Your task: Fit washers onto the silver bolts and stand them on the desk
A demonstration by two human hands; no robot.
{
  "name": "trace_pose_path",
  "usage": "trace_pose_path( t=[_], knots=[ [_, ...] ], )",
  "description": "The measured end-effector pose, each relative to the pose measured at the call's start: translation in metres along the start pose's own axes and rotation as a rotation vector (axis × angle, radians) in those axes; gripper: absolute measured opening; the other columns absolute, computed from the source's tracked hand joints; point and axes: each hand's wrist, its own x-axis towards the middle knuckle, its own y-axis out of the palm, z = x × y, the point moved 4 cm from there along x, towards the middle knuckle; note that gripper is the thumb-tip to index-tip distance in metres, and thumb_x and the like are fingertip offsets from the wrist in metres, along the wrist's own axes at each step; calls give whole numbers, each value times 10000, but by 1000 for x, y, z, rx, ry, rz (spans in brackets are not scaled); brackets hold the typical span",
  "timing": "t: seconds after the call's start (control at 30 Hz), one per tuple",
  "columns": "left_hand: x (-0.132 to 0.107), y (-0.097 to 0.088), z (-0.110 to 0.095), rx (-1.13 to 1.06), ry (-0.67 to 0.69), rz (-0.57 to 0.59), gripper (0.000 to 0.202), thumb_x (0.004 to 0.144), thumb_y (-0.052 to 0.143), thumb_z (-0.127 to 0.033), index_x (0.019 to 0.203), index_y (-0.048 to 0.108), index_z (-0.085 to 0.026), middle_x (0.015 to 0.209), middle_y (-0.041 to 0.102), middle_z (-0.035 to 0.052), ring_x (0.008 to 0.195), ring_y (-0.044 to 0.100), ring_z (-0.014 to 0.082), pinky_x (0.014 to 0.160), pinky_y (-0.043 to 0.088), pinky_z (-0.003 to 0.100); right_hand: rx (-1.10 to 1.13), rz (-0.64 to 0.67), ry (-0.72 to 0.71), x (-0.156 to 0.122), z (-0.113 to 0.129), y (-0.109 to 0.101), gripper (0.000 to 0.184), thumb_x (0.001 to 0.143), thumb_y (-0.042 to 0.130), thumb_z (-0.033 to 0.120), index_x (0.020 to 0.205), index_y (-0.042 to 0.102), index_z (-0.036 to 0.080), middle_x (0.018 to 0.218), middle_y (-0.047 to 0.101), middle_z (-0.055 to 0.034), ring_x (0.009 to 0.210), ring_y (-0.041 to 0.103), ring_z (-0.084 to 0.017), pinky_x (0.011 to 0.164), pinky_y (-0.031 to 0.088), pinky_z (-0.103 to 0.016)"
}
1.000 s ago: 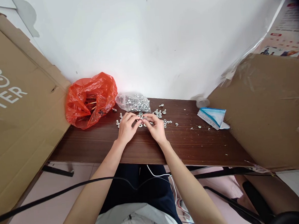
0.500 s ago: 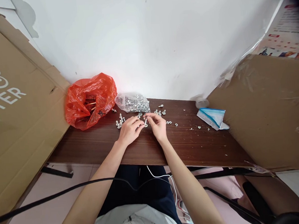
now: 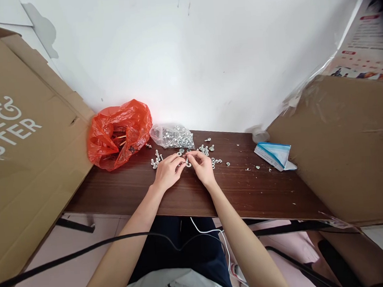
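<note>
A small silver bolt [image 3: 187,162] stands with its wide, washer-like end low, between my two hands over the dark wooden table. My left hand [image 3: 169,173] pinches at its side with thumb and forefinger. At the bolt's upper end, the fingertips of my right hand [image 3: 203,168] are pressed together; whatever small part they cover is hidden. Several upright bolts [image 3: 157,160] stand just left of my left hand. Beyond my right hand are more bolts [image 3: 206,150], and several nuts [image 3: 218,161] lie beside it. Flat washers [image 3: 181,150] lie behind my fingers.
A clear bag of metal fasteners [image 3: 174,137] rests against the wall, beside a red plastic bag [image 3: 120,133] holding long metal pieces. Cardboard [image 3: 30,141] walls the left side, and more cardboard [image 3: 346,150] the right. A blue-and-white packet [image 3: 274,155] lies at right on the table [image 3: 247,192].
The whole view has shifted slightly, so everything sits a little lower in the picture. Both hands stay together at the bolt, with only small finger movement.
</note>
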Motion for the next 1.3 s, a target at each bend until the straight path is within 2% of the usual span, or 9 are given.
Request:
trace_pose_path(
  t=[0.13, 0.3, 0.4, 0.53, 0.67, 0.8, 0.97, 1.13, 1.3],
  knots=[
    [1, 0, 1, 85, 18, -10, 148, 920, 509, -237, 826, 614, -190, 834, 646, 42, 824, 547, 188, 748, 449, 326, -3, 27, 4, 0, 0, 0, 242, 825, 624, 418, 923, 684, 205, 913, 734, -55, 809, 691, -190, 775, 559, -339],
    [1, 2, -2, 196, 50, 1, 116, 909, 516, -250, 860, 602, -190, 860, 631, 55, 894, 524, 227, 779, 432, 370, 13, 35, 11, 1, 1, 1, 238, 792, 653, 417, 893, 692, 205, 926, 737, -58, 853, 696, -201, 799, 563, -348],
    [1, 2, -3, 194, 16, 4, 128, 894, 526, -238, 995, 579, -181, 952, 628, 75, 923, 527, 236, 786, 445, 374, 73, 29, 40, 2, -1, 1, 247, 759, 685, 421, 878, 701, 205, 894, 739, -51, 815, 699, -200, 785, 571, -359],
    [1, 4, -5, 185, -2, 9, 345, 877, 530, -212, 1213, 498, -143, 1118, 597, 121, 1021, 532, 254, 862, 466, 391, 138, 65, 92, 2, -3, 3, 258, 725, 720, 410, 873, 700, 200, 878, 739, -46, 802, 706, -205, 789, 574, -372],
    [0, 6, -4, 196, 1, 40, 360, 869, 533, -187, 1227, 517, -147, 1107, 614, 107, 1003, 546, 247, 859, 479, 392, 144, 94, 111, 0, -2, 4, 261, 744, 693, 408, 888, 657, 193, 862, 734, -44, 792, 706, -194, 778, 576, -360],
    [-1, 2, -2, 134, -8, 30, 281, 877, 534, -175, 1155, 575, -181, 1093, 632, 80, 1033, 548, 232, 890, 480, 389, 193, 42, 158, 0, -3, 3, 315, 749, 688, 351, 997, 553, 210, 808, 729, -11, 740, 696, -164, 727, 575, -330],
    [2, 1, -5, 47, 1, 32, 292, 869, 536, -151, 1159, 568, -174, 1086, 645, 78, 1027, 555, 231, 891, 495, 399, 202, 57, 151, 0, 4, 4, 278, 764, 662, 324, 974, 521, 210, 804, 732, -20, 743, 699, -165, 725, 563, -315],
    [11, 16, -4, -90, -8, 89, 354, 841, 531, -90, 1179, 557, -191, 1114, 648, 80, 1015, 589, 227, 902, 509, 409, 137, 46, 127, -1, 11, 4, 237, 788, 630, 301, 982, 524, 216, 770, 719, -5, 734, 705, -175, 754, 559, -328],
    [19, 28, 7, -282, 4, 114, 338, 878, 515, -113, 1206, 551, -190, 1174, 635, 91, 1065, 605, 209, 923, 522, 377, 98, -33, 133, -1, 14, -1, 248, 805, 611, 317, 1011, 514, 219, 791, 724, -6, 751, 714, -183, 785, 559, -346]
  ],
)
